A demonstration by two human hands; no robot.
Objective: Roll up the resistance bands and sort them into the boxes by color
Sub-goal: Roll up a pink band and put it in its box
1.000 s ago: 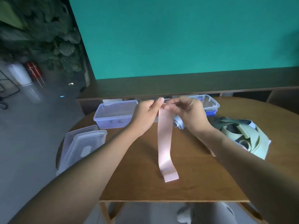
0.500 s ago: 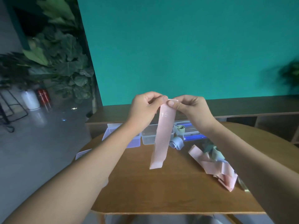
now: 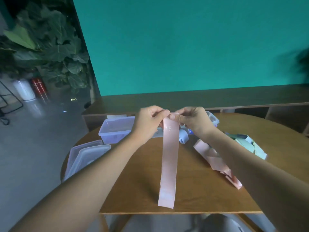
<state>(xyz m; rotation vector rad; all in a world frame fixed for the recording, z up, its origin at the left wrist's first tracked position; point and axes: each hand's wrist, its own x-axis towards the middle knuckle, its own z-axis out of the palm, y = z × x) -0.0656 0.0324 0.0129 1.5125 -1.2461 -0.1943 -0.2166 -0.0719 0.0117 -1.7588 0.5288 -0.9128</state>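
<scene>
A long pink band (image 3: 168, 164) marked "15" hangs straight down over the wooden table (image 3: 133, 190). My left hand (image 3: 148, 121) and my right hand (image 3: 192, 120) pinch its top edge side by side, above the table's far middle. More pink bands (image 3: 215, 163) lie in a loose heap under my right forearm. Pale green bands (image 3: 247, 144) lie tangled at the right. A rolled blue band (image 3: 183, 138) sits just behind the hanging strip. A clear box (image 3: 115, 131) stands at the far left; another box (image 3: 212, 118) shows partly behind my right hand.
Two clear lids (image 3: 85, 156) lie stacked at the table's left edge. A low wooden shelf (image 3: 200, 99) runs behind the table under a teal wall. Leafy plants (image 3: 50, 52) and a red extinguisher (image 3: 38, 86) stand on the floor at the left.
The view has tipped down and both hands sit lower than half a second ago. The pink band hangs longer, its free end near the table's front edge.
</scene>
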